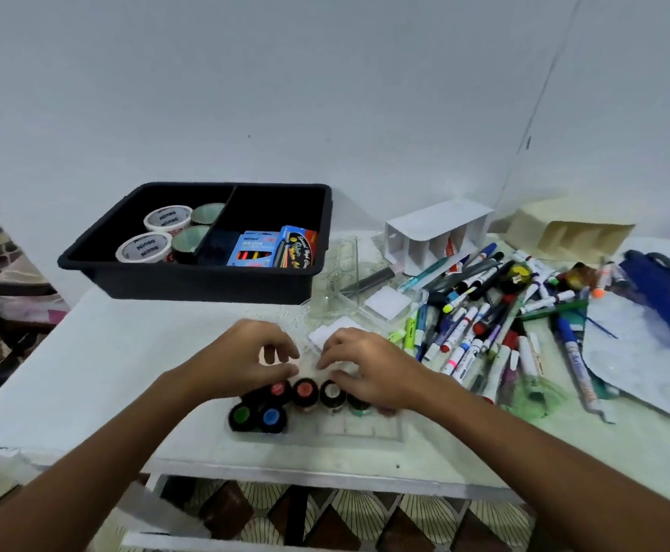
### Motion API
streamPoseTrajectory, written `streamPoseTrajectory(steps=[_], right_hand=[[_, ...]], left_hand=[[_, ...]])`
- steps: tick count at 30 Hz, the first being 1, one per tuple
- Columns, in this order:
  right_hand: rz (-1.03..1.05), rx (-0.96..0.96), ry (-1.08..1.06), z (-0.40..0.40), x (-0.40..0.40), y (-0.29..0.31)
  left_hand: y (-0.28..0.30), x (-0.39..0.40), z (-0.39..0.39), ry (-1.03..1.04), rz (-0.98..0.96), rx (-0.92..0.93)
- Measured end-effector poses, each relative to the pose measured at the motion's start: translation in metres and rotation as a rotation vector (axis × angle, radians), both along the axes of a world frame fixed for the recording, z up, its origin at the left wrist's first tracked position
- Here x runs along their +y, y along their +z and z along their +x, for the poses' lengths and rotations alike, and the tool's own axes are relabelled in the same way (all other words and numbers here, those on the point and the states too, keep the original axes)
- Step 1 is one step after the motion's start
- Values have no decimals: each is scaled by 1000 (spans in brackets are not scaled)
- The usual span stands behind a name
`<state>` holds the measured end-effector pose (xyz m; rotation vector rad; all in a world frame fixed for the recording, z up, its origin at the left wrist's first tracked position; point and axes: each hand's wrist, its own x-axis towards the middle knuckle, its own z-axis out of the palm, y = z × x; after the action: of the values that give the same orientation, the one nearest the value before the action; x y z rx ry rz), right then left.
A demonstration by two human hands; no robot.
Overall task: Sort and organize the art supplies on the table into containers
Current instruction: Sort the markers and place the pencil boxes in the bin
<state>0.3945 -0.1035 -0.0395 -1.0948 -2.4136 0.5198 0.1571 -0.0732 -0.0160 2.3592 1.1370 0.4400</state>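
Four tubs (pixel 168 219) and two packs (pixel 252 249) are sitting in the black bin (pixel 189 284) already. Six little paint jars (pixel 305 391) are showing by a clear tray (pixel 365 430) on the surface (pixel 126 372); more may be hiding. Both hands, left (pixel 245 358) and right (pixel 365 366), are curling over them; whether they are gripping anything, I cannot tell. Many pens (pixel 484 308) are waiting, too many to count.

Bench (pixel 134 376): pale painted top, matt, speckled with grit at 12 o'clock.
Tray (pixel 205 282): black plastic, dull sheen.
Tubs (pixel 168 221): white plastic, printed lids.
Boxes (pixel 275 249): glossy printed card.
Paint pots (pixel 305 392): black glossy plastic caps, coloured tops.
Clear case (pixel 359 430): transparent plastic, smooth.
Organiser (pixel 437 233): white matt plastic.
Markers (pixel 484 312): smooth plastic barrels, at 2 o'clock.
Pouch (pixel 664 308): blue cloth.
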Motion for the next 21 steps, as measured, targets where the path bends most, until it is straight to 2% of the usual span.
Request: streamPoseTrajectory(steps=[9, 21], right_hand=[[-66, -11, -388, 144, 1, 16], [-98, 10, -739, 323, 51, 17]], left_hand=[[-4, 46, 136, -202, 7, -43], [-8, 119, 325, -286, 129, -20]])
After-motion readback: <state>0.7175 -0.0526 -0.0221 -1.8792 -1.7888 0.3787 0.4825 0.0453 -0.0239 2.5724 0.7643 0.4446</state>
